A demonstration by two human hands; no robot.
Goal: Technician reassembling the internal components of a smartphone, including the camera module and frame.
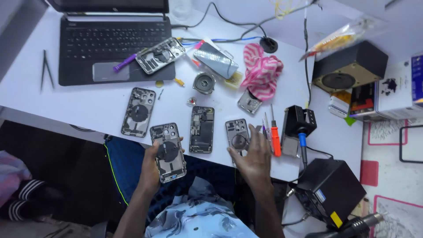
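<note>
An opened phone housing [168,152], its grey innards and round coil showing, sits at the near edge of the white surface [97,103]. The left hand [152,169] grips its lower half. The right hand [253,154] lies spread on a second housing [237,134]. A white box [394,90] stands far right.

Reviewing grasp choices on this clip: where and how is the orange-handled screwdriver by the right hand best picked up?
Pinch the orange-handled screwdriver across its thick orange handle, coming from above. It lies flat on the white table, shaft pointing away, with slim tools close on its left and the soldering stand on its right, so a top-down pinch probably fits best. The right hand is nearest.
</note>
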